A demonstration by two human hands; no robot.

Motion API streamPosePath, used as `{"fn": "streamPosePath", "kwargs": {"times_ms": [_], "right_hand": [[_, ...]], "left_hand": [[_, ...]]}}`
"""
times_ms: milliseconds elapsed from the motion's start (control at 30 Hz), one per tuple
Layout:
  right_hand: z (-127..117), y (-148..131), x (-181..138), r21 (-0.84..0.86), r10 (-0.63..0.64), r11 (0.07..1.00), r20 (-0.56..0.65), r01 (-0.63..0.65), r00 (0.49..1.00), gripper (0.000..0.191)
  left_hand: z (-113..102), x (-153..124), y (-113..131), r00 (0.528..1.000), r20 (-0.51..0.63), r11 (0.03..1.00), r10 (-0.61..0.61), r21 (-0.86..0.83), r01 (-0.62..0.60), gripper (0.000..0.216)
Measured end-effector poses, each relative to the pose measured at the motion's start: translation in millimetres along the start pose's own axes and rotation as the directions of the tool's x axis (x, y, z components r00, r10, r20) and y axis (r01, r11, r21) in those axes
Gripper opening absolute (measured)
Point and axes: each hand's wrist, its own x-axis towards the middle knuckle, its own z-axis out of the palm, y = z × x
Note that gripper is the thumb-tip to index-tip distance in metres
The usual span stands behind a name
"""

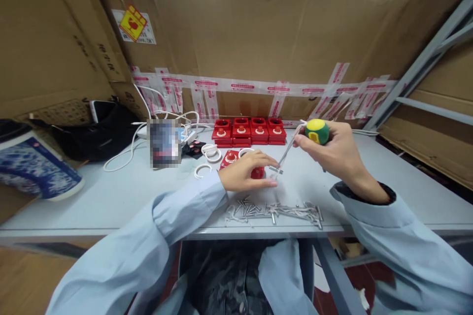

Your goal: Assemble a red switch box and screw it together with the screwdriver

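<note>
My right hand [338, 150] is closed around a screwdriver with a round green and yellow handle [317, 131]. Its metal shaft slants down to the left, and a screw [276, 170] sits at its tip. My left hand [247, 172] rests on a red box-shaped part [257, 173] on the table, fingers curled over it and reaching toward the screwdriver tip. A pile of several long screws [275, 210] lies just in front of both hands near the table's front edge.
Several finished red boxes [249, 131] stand in a row at the back. White rings [211, 151] lie to their left, beside white cables [125, 155] and a black bag [98, 135]. Taped cardboard [258, 34] walls the grey table [111, 197]. A metal shelf frame [424, 64] stands at right.
</note>
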Motion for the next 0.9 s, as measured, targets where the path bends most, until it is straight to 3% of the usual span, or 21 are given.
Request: {"fn": "streamPosePath", "kwargs": {"times_ms": [100,267,367,500,633,733,900], "right_hand": [[6.6,1.0,1.0,0.033,-0.01,0.999,-0.005,0.01,1.0,0.009],[0.9,11.9,1.2,0.013,0.0,1.0,-0.065,0.001,0.998,0.01],[-3.9,25.8,-2.3,-0.077,-0.038,0.996,-0.078,0.032,0.996,0.011],[-1.0,49.7,-13.0,-0.28,-0.09,0.951,0.16,0.133,0.983,0.008],[7.6,64.9,-25.4,-0.494,-0.157,0.794,0.396,0.354,0.905,0.011],[11.4,66.0,-32.4,-0.55,-0.154,0.685,0.531,0.478,0.833,0.009],[15.2,59.8,-42.8,-0.538,-0.072,0.631,0.676,0.559,0.733,0.008]], "left_hand": [[-0.1,0.8,2.2,1.0,0.03,1.0,0.0,0.001,0.0,0.023],[-6.8,-1.7,4.1,0.999,-0.026,0.999,-0.023,-0.034,0.023,0.019],[-9.5,-3.8,3.3,0.991,-0.083,0.99,-0.104,-0.1,0.095,0.017],[-10.7,-6.0,0.3,0.98,-0.104,0.982,-0.171,-0.101,0.161,0.014],[-10.7,-6.2,-2.2,0.985,-0.098,0.989,-0.142,-0.042,0.139,0.013],[-9.8,-5.8,-4.9,0.986,-0.105,0.992,-0.128,-0.004,0.128,0.016],[-6.7,-6.8,-8.9,0.996,-0.09,0.999,-0.021,0.026,0.023,0.018]]}}
